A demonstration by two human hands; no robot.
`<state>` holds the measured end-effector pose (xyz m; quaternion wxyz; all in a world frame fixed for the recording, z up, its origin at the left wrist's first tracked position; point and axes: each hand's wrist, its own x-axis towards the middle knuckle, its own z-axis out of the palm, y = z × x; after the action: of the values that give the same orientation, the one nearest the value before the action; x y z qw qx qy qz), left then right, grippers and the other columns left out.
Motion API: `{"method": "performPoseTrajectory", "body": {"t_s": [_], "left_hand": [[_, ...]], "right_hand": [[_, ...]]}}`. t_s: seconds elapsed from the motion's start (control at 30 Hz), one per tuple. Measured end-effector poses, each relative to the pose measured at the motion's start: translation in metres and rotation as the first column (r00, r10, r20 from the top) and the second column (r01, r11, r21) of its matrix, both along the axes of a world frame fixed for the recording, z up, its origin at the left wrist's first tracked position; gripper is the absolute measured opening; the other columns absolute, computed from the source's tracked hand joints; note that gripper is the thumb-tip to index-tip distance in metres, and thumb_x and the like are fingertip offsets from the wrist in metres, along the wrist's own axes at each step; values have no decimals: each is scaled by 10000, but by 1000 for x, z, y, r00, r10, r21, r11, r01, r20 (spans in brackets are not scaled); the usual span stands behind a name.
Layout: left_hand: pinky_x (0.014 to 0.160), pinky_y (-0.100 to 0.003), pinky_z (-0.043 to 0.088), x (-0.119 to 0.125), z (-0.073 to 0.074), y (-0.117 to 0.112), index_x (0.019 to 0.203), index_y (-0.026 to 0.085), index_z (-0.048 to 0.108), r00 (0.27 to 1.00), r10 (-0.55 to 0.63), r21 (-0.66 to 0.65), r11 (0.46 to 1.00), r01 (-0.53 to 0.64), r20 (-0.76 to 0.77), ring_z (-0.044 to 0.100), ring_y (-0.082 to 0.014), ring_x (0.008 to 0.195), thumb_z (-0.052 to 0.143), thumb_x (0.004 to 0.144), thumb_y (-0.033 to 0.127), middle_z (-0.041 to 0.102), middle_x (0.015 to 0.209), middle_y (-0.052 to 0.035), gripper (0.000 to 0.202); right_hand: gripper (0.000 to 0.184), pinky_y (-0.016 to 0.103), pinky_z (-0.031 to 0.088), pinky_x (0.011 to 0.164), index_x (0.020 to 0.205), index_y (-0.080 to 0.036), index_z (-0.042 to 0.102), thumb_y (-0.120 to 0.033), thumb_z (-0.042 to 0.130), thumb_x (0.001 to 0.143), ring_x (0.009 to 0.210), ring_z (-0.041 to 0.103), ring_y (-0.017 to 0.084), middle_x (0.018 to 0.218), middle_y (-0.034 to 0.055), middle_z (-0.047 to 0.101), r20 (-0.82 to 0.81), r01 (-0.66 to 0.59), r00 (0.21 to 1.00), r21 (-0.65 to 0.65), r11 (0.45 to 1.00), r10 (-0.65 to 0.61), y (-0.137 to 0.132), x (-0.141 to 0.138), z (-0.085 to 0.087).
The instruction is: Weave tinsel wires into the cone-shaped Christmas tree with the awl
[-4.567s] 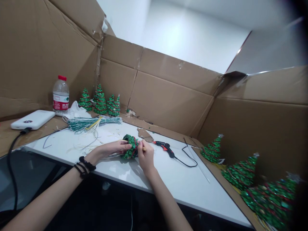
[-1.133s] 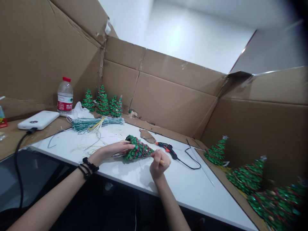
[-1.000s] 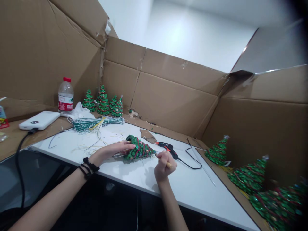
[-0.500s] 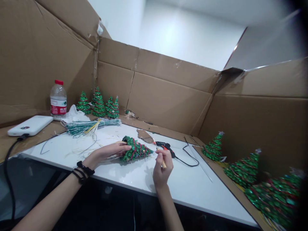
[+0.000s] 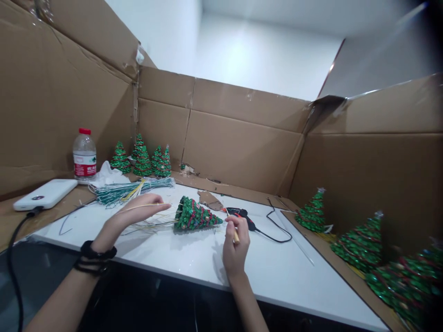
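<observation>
A small green Christmas tree (image 5: 197, 216) with red garland lies on its side on the white board, tip to the right. Thin wires (image 5: 148, 226) trail from its open base towards the left. My left hand (image 5: 141, 208) is raised just left of that base, apart from the tree. Its fingers are stretched out, and one pale wire runs across the hand. Beside the tree's tip, my right hand (image 5: 236, 242) is closed around a thin awl-like tool (image 5: 236, 237) with a wooden handle. Its slim metal shaft points up and away.
A glue gun (image 5: 244, 217) with a black cord lies beyond my right hand, near a torn cardboard piece (image 5: 210, 200). Behind the left hand lies a wire bundle (image 5: 117, 191). A bottle (image 5: 85, 157), a power bank (image 5: 46, 193) and more trees (image 5: 141, 160) stand around the edges.
My left hand has let go of the tree's base and moved left, its fingers straightening. The tree stays lying on the board. My right hand still grips the tool in nearly the same place.
</observation>
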<state>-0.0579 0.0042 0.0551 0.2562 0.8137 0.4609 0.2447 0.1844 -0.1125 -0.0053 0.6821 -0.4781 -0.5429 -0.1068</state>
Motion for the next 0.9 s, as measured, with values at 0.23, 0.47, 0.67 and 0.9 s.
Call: {"method": "performPoseTrajectory", "body": {"t_s": [0.23,0.47,0.67,0.9], "left_hand": [[809,-285,391,-47,-1,5,773,207,659,994,72,81,995,-65,-87,571,-259,925,469,769,548,676,928,-49,390],[766,-284,411,-49,-11,13,725,214,669,991,125,95,988,-120,-53,594,-251,851,486,743,489,694,859,-46,331],[871,-311,402,-50,-14,20,825,202,674,981,172,111,981,-162,-91,583,-268,986,455,737,372,695,1001,-89,291],[909,-332,388,-27,-26,12,839,200,698,982,37,216,976,4,-187,568,-254,972,409,728,241,682,974,-92,311]], "right_hand": [[186,299,403,696,816,-203,537,-274,403,923,747,522,171,782,16,538,28,-27,999,-59,998,29,2,1,-2],[188,288,398,675,814,-204,534,-275,402,928,731,522,166,777,16,546,67,-17,998,-56,998,21,3,3,-3],[216,288,400,662,792,-199,542,-294,405,930,718,517,167,759,21,550,56,-18,998,-65,998,22,2,3,-3],[285,316,441,671,863,-188,610,-389,419,927,736,564,195,794,49,624,14,-121,992,-226,967,127,6,7,-10]]}}
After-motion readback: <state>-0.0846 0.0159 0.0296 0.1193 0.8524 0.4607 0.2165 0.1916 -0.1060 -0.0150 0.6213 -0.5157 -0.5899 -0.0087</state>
